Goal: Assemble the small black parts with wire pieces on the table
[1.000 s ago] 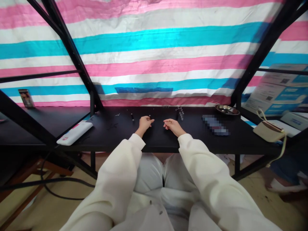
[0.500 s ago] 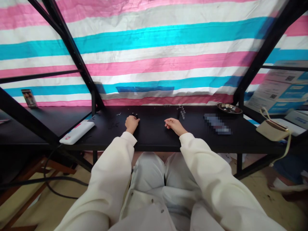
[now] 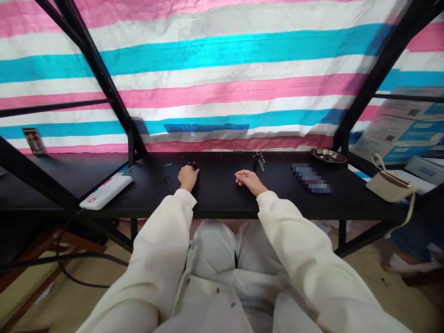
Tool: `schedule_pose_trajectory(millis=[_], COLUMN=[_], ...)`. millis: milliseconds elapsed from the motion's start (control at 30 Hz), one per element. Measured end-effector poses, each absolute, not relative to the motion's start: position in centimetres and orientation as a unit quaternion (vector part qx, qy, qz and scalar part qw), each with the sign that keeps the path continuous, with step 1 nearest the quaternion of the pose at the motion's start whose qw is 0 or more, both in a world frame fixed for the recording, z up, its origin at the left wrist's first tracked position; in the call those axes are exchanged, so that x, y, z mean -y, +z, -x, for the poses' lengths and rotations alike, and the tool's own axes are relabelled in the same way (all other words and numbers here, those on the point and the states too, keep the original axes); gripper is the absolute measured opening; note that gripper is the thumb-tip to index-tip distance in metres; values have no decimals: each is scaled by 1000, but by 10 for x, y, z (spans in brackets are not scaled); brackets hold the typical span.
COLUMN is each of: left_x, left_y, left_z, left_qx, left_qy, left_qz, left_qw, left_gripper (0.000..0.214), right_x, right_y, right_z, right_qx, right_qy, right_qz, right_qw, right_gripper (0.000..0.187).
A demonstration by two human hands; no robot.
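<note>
My left hand [image 3: 188,178] rests on the black table [image 3: 218,196] with its fingers curled under; whatever they hold is hidden. Right beyond its knuckles are small dark pieces [image 3: 193,164], partly covered by the hand. My right hand [image 3: 251,181] is a short way to the right, thumb and fingertips pressed together in a pinch; I cannot make out anything between them. Just behind that hand stands a cluster of small grey cylindrical pieces [image 3: 262,163]. A row of tiny pieces [image 3: 238,151] lies along the table's back edge.
A white power-bank-like box [image 3: 107,192] lies on the left. To the right are a blurred-out flat object [image 3: 311,178], a shiny metal dish [image 3: 328,156] and a beige pouch with a strap [image 3: 390,185]. Black metal posts flank the table, and a striped sheet [image 3: 225,88] hangs behind.
The whole view has shifted slightly, so everything sits a little further left. Both hands keep nearly the same pose and place on the table.
</note>
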State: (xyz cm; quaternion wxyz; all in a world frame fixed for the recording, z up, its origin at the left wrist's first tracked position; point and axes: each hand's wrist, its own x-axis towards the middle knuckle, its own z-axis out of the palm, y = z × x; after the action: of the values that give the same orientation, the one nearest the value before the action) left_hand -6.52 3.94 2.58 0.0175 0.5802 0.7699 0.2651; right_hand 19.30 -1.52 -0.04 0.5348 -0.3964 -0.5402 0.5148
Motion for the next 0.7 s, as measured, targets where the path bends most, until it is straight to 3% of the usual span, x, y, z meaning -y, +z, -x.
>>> schedule_pose_trajectory(millis=[367,567,633,700], left_x=[-33,-13,-6,2], left_y=[31,43,48,50], left_z=[63,48,34,14], left_qx=[-771,-670,-595,-530], left_qy=[226,198,186,187], left_qz=[-595,-714,-781,-826], left_qw=[-9,-45,-40,-45], left_gripper=[32,39,41,41], right_x=[16,19,22,27], right_y=[1,8,13,16], right_z=[-194,-208,-216,-223], right_qx=[561,549,525,529], right_qy=[482,189,105,61], right_qz=[413,557,640,713], right_qw=[532,594,552,457], right_gripper=[29,28,26,24])
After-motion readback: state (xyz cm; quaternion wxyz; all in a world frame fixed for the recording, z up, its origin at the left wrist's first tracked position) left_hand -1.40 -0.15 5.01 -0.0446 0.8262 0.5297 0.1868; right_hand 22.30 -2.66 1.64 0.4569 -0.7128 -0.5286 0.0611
